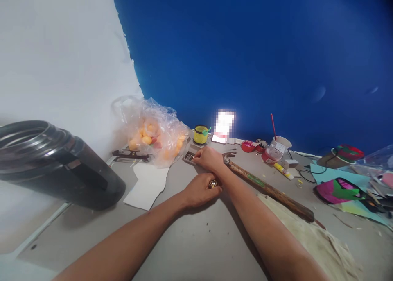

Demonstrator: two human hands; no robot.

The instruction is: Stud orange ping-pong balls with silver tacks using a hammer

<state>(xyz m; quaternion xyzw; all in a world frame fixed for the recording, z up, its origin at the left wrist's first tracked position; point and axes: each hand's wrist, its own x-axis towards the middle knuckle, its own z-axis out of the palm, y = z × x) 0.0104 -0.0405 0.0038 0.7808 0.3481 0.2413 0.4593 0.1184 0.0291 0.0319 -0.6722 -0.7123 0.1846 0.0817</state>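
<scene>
My left hand (198, 190) is closed around a shiny, rounded metal piece (213, 184) that shows between thumb and fingers, just above the table. Crossing in front of it, my right hand (209, 158) reaches to a small shallow tray (189, 156) with small dark, glinting metal bits in it. The fingertips of that hand are drawn together at the tray's right side; whatever lies between them is hidden. A claw hammer with a worn wooden handle (270, 189) lies right of my right hand, partly behind the forearm.
A large dark flask (61, 166) stands at left. Behind are torn white paper (149, 184), eyeglasses (130, 154), a bag of fruit (153, 133), a yellow cup (201, 134) and a lit phone (224, 125). At right are beige cloth (310, 236), a paper cup (276, 150) and a glue stick (283, 171).
</scene>
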